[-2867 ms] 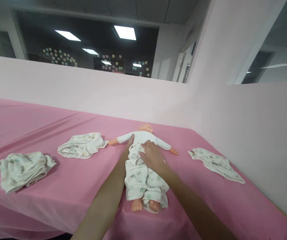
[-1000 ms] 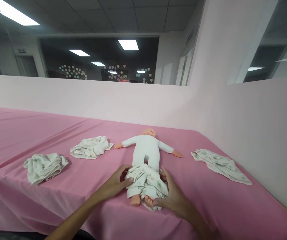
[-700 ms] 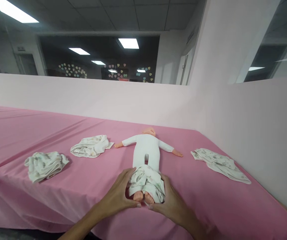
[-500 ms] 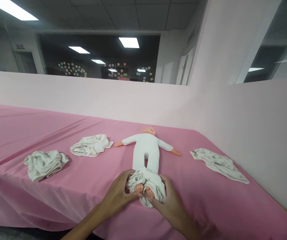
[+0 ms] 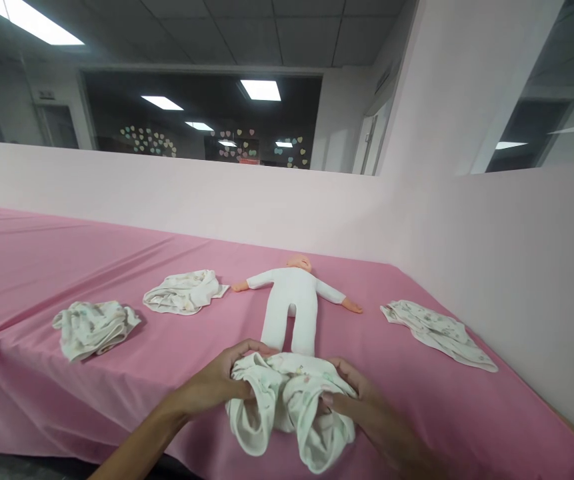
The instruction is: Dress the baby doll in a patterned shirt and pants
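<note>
A baby doll [image 5: 294, 293] in a white bodysuit lies on its back with arms spread and legs toward me. White printed baby pants [image 5: 287, 393] are bunched at the lower ends of its legs, two leg openings facing me. My left hand [image 5: 224, 380] is closed on the left side of the pants, thumb pressed into the fabric. On their right side my right hand [image 5: 359, 397] grips the cloth between thumb and fingers. The doll's feet are hidden behind the pants.
Pink cloth [image 5: 177, 360] covers the table. Two crumpled printed garments, a nearer one [image 5: 95, 329] and a farther one [image 5: 185, 292], lie to the left. Another garment [image 5: 437, 333] lies at right, near the wall. A pale wall [image 5: 217, 200] with windows stands behind.
The pants have spread wider and come nearer to me. The doll's feet, seen through the cloth before, are now covered. My hands have moved farther apart, still holding the pants.
</note>
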`<state>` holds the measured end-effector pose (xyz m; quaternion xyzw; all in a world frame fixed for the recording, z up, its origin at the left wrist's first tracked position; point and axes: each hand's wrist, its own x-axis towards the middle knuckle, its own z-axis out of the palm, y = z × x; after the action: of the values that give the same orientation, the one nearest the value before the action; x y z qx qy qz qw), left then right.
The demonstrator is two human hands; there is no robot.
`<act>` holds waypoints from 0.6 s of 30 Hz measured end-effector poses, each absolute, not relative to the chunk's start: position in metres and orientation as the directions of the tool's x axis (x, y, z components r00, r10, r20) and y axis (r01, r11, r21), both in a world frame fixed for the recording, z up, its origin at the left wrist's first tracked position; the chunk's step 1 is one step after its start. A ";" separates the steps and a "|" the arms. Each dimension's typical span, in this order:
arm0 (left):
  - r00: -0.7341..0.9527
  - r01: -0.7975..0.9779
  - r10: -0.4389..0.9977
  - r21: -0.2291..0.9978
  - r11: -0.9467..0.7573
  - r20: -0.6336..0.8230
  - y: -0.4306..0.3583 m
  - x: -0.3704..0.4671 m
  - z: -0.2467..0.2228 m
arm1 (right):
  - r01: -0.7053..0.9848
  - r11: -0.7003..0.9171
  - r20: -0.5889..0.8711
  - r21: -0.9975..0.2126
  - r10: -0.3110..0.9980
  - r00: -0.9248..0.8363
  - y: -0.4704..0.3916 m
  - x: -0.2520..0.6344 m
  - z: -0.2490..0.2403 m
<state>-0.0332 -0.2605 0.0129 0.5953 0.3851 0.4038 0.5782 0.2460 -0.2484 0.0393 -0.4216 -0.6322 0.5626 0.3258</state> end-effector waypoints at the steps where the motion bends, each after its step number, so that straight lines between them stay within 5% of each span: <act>1: 0.421 -0.003 0.906 0.999 -0.046 0.043 -0.261 -0.039 0.017 | 0.143 0.010 -0.060 -0.990 0.874 -0.481 -0.249 0.249 0.044; 8: 0.867 0.117 0.498 0.963 -0.245 0.021 -0.262 -0.068 0.073 | 0.182 0.111 -0.066 -0.977 0.657 -0.751 -0.249 0.278 0.089; 13: 0.802 0.109 0.565 0.884 -0.455 0.192 -0.268 -0.071 0.121 | 0.254 0.370 0.032 -0.894 0.617 -0.786 -0.263 0.287 0.128; 18: 0.688 0.186 0.656 0.798 -0.573 0.310 -0.284 -0.069 0.164 | 0.429 0.489 0.084 -0.760 0.727 -0.681 -0.276 0.288 0.159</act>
<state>-0.0687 -0.2838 0.1644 0.8333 0.2526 0.3033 0.3871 0.2881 -0.2759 0.1595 -0.3444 -0.8390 0.3699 0.2017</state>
